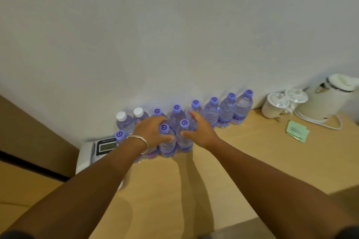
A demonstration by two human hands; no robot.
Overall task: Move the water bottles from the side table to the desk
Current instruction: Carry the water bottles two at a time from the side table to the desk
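Observation:
Several clear water bottles with purple caps stand in a row along the wall on a light wooden desk. Two more with white caps stand at the row's left end. In front of the row, my left hand grips one purple-capped bottle around its shoulder, thumb across the front. Beside it my right hand wraps round a second bottle, thumb in front and fingers behind. Both bottles stand upright on the desk, touching each other. Another purple-capped bottle stands left of my left wrist.
A white desk phone sits at the desk's left edge behind my left forearm. At the back right stand two lidded white cups and a white kettle with its cord. Green sachets lie near them.

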